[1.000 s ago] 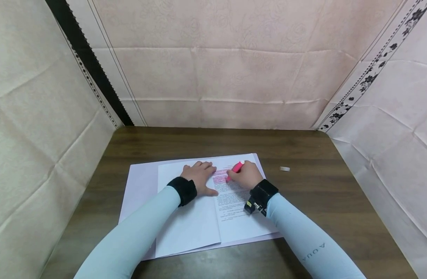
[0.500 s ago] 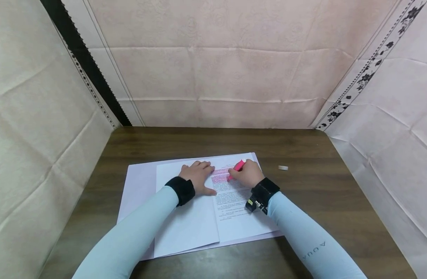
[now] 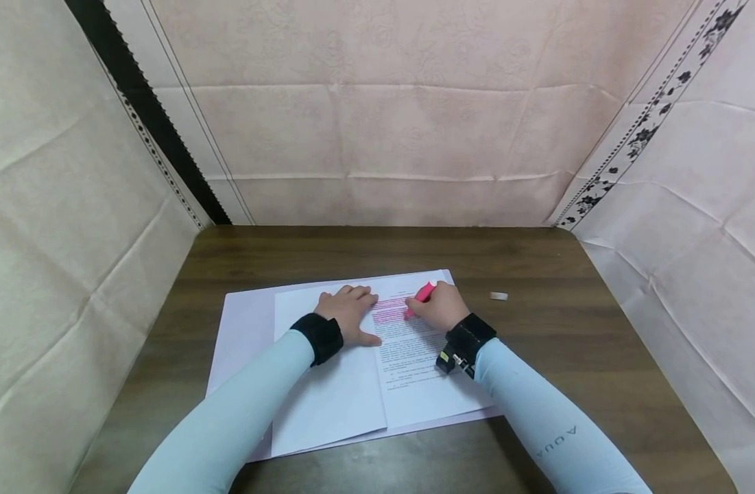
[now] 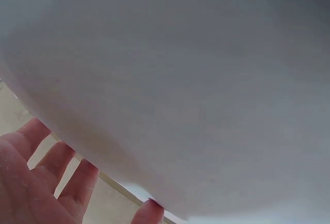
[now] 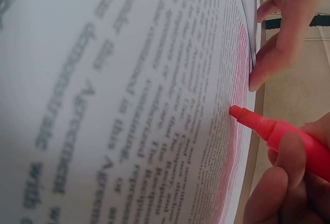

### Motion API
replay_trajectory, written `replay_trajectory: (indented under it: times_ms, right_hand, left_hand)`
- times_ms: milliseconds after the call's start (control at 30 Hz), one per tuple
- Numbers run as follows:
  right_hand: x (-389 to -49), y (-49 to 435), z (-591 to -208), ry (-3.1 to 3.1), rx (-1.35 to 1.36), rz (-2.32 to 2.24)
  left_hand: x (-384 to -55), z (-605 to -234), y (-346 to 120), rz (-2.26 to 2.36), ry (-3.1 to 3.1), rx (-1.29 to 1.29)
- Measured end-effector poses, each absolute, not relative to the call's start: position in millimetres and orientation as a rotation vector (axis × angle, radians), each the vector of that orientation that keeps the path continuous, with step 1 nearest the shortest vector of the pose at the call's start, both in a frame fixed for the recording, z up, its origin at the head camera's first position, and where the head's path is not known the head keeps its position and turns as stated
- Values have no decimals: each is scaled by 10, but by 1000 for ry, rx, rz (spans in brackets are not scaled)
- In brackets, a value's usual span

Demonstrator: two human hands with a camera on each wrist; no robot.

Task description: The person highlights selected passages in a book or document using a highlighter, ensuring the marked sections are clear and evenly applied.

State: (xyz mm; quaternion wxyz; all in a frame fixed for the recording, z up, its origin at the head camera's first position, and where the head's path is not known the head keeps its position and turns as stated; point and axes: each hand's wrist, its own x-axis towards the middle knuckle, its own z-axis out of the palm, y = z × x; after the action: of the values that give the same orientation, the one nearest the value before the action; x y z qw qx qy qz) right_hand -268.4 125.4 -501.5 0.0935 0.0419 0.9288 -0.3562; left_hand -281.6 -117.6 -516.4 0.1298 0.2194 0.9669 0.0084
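A pink highlighter is pinched in my right hand, its tip right at the lines of a printed page. Pink stripes cover the upper lines of text there; the lower lines are plain black print. My left hand lies with fingers spread on a blank white sheet, its thumb at the sheet's right edge beside the text. In the left wrist view that hand's fingertips press against the paper. Both wrists wear black straps.
A pale lilac folder lies under the sheets on the brown wooden table. Right of the papers is a small whitish piece, probably a cap. Pale cloth hangs behind and at both sides.
My right hand has slid the highlighter slightly rightward along a line of the text. The left hand keeps its place on the sheet, while the head view has shifted a little.
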Motion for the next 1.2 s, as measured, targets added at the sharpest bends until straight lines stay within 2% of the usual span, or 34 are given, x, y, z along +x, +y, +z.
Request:
replay_trajectory:
  times_ms: [1200]
  right_hand:
    - [-2783, 1513, -5072, 2756, 145, -1064]
  left_hand:
    - [-2806, -5182, -1199, 55, 2817, 643]
